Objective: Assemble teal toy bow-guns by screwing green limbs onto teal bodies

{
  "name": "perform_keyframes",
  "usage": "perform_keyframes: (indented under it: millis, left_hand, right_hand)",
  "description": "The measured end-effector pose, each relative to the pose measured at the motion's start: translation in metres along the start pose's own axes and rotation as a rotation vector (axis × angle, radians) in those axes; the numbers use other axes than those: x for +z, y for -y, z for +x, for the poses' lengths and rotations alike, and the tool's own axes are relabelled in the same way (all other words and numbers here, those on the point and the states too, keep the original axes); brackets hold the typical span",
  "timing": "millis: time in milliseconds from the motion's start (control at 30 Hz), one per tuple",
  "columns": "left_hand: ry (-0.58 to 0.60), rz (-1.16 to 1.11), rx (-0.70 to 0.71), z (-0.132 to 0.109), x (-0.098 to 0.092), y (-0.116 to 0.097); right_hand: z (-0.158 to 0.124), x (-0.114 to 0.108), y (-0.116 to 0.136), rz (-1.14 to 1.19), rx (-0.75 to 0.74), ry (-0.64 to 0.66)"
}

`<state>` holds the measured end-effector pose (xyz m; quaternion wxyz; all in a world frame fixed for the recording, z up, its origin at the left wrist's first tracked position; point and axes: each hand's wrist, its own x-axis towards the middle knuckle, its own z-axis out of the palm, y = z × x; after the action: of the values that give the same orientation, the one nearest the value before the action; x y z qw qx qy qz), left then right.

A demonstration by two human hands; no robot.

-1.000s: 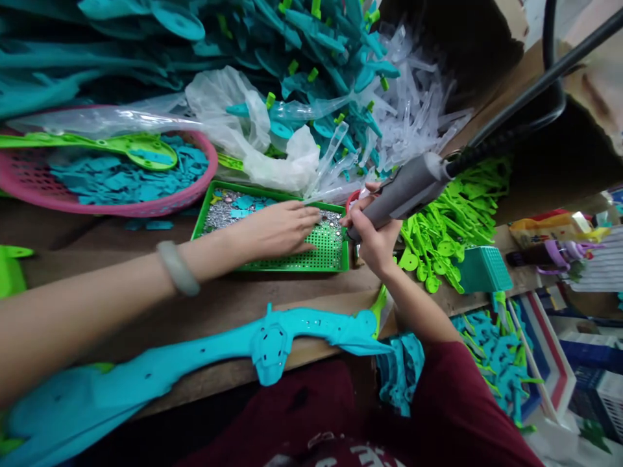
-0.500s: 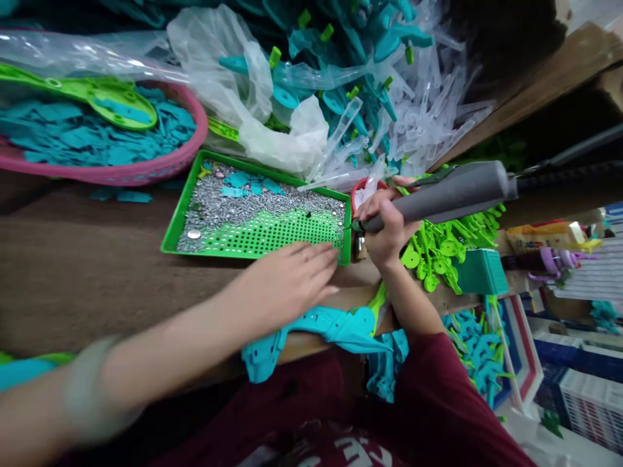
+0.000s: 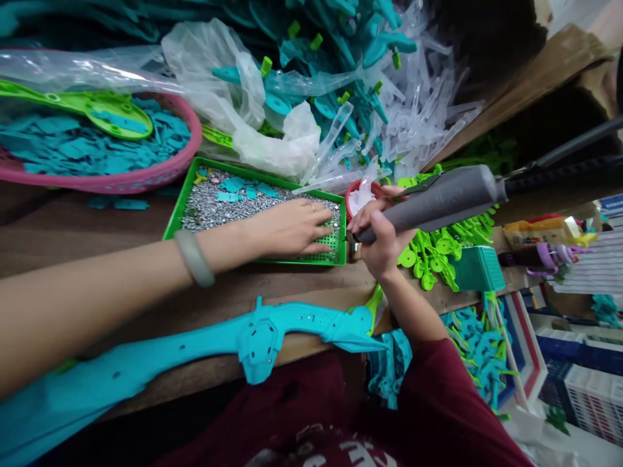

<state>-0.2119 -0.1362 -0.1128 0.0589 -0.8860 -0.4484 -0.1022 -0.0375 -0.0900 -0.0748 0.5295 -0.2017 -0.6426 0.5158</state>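
My left hand (image 3: pixel 292 228) lies flat in the green perforated tray (image 3: pixel 176 211), fingers spread over the small silver screws (image 3: pixel 214 204) at its right end. A grey bangle sits on that wrist. My right hand (image 3: pixel 382 240) grips a grey powered screwdriver (image 3: pixel 438 200), its tip pointing left at the tray's right edge and its dark cable running off to the upper right. A long turquoise plastic toy part (image 3: pixel 272 331) lies along the near edge of the wooden bench, below my left forearm.
A pink basket (image 3: pixel 146 176) of turquoise pieces with a green paddle part sits at the back left. Clear plastic bags, turquoise parts and clear tubes are heaped behind the tray. Bright green parts (image 3: pixel 438 250) and a small teal box (image 3: pixel 479 269) lie at the right. A small red cup (image 3: pixel 354 189) stands by the tray.
My left hand dropped toward the turquoise part at the bench edge half a second ago and is now back on the screws in the tray. The screwdriver stays by the tray's right edge.
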Motion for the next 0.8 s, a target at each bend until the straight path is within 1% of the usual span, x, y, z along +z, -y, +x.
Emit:
perform_keyframes:
  millis: [67,100,133,167,200,233,300,333,367,400,467,500,567,633,700,733,767,800]
  left_hand:
    - [0.044,0.148,-0.123,-0.005,-0.014,-0.002]
    - [0.046,0.191,-0.172,-0.010,-0.024,-0.009]
    - [0.023,0.209,-0.193,-0.018,-0.034,-0.021]
    - [-0.008,0.206,-0.189,-0.027,-0.044,-0.038]
    - [-0.087,0.165,-0.143,-0.037,-0.052,-0.060]
    - [-0.167,0.095,-0.129,-0.047,-0.059,-0.085]
    - [-0.256,-0.070,-0.153,-0.066,-0.065,-0.137]
    - [-0.301,-0.146,-0.201,-0.072,-0.063,-0.161]
    - [-0.315,-0.206,-0.221,-0.075,-0.058,-0.182]
    - [-0.359,-0.254,-0.252,-0.076,-0.052,-0.199]
    - [-0.413,-0.293,-0.282,-0.071,-0.033,-0.219]
    - [-0.424,-0.284,-0.276,-0.066,-0.024,-0.225]
    - [-0.406,-0.227,-0.257,-0.053,-0.006,-0.229]
    - [-0.406,-0.150,-0.265,-0.042,0.006,-0.231]
    - [-0.449,-0.095,-0.298,-0.035,0.015,-0.234]
    - [-0.478,-0.075,-0.308,-0.034,0.017,-0.236]
    - [-0.500,-0.059,-0.313,-0.033,0.019,-0.238]
    - [-0.520,-0.052,-0.322,-0.033,0.021,-0.240]
  right_hand:
    - [0.001,0.004,-0.010,-0.017,0.023,-0.002]
    - [0.001,0.006,-0.016,-0.024,0.036,-0.003]
    - [0.000,0.007,-0.020,-0.025,0.049,-0.005]
    - [0.000,0.008,-0.025,-0.027,0.061,-0.006]
    - [-0.001,0.009,-0.028,-0.030,0.075,-0.007]
    - [-0.002,0.009,-0.031,-0.035,0.088,-0.010]
    - [-0.004,0.008,-0.035,-0.055,0.109,-0.011]
    - [-0.004,0.008,-0.036,-0.062,0.112,-0.011]
    - [-0.005,0.007,-0.038,-0.067,0.113,-0.012]
    - [-0.005,0.007,-0.039,-0.069,0.113,-0.014]
    - [-0.005,0.007,-0.043,-0.078,0.114,-0.010]
    - [-0.004,0.007,-0.044,-0.084,0.114,-0.008]
    - [-0.003,0.008,-0.042,-0.102,0.111,0.001]
    - [-0.003,0.009,-0.030,-0.114,0.088,-0.002]
    - [-0.009,0.008,-0.007,-0.099,0.059,-0.004]
    - [-0.014,0.007,0.008,-0.076,0.054,0.015]
    - [-0.021,0.005,0.023,-0.049,0.062,0.055]
    - [-0.030,0.002,0.038,-0.029,0.090,0.121]
